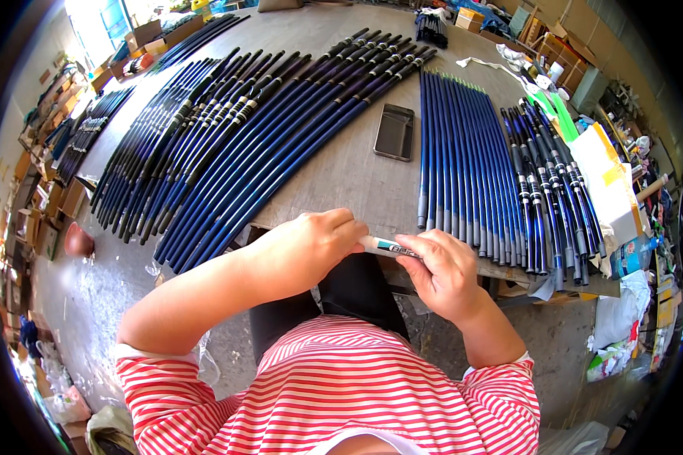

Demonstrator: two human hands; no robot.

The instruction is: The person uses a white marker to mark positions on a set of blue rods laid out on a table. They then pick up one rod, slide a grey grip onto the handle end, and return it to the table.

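Note:
Both hands meet at the near table edge, closed on a slim white tube (pixel 380 245) with teal and black print. It may be a marker or a glue tube; I cannot tell which. My left hand (pixel 308 246) grips its left end, and the fingers hide that tip. Thumb and fingers of my right hand (pixel 445 273) pinch the other end. To the right of centre, just beyond my right hand, lies a row of blue rod sections (pixel 463 152) with grey ends. Farther left is a fan of longer dark-blue fishing rods (pixel 281 163).
A shallow dark rectangular tray (pixel 394 133) rests on the grey table (pixel 341 186). Several rods with black grips (pixel 550 182) lie at the right, next to yellow and white paper (pixel 603 171). Cluttered shelves (pixel 42 174) line the left side. A reddish round object (pixel 78 240) is down at the left.

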